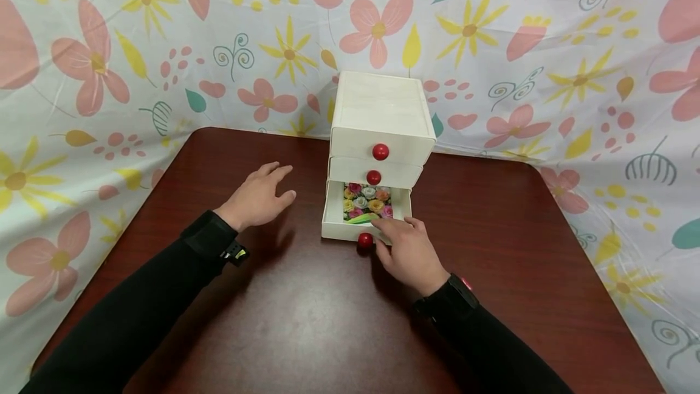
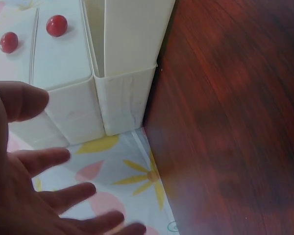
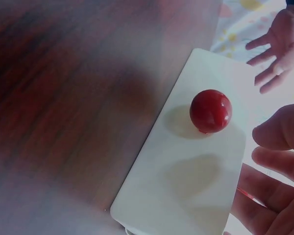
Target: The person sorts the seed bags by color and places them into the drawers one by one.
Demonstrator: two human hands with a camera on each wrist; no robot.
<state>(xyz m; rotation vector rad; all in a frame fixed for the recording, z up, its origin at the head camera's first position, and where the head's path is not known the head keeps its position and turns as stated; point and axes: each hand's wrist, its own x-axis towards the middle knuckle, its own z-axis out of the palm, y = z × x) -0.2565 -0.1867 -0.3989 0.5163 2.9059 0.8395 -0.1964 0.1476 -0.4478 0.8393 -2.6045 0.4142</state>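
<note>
A white three-drawer chest [image 1: 383, 105] stands at the back of the table, its bottom drawer [image 1: 340, 231] pulled out. Inside that drawer lie a picture of colourful roses [image 1: 367, 198] and a slim green object [image 1: 361, 219] whose kind is unclear. My right hand [image 1: 409, 253] is at the right part of the drawer front, fingers loosely bent over its top edge, thumb apart from the red knob [image 3: 210, 111]. Whether the fingertips touch anything inside is hidden. To the left of the chest my left hand [image 1: 257, 198] hovers with spread fingers, holding nothing.
The upper two drawers are closed, with red knobs [image 1: 380, 151] on their fronts. Behind the dark brown table [image 1: 306, 315] hangs a flower-patterned cloth [image 1: 219, 59], close to the back of the chest.
</note>
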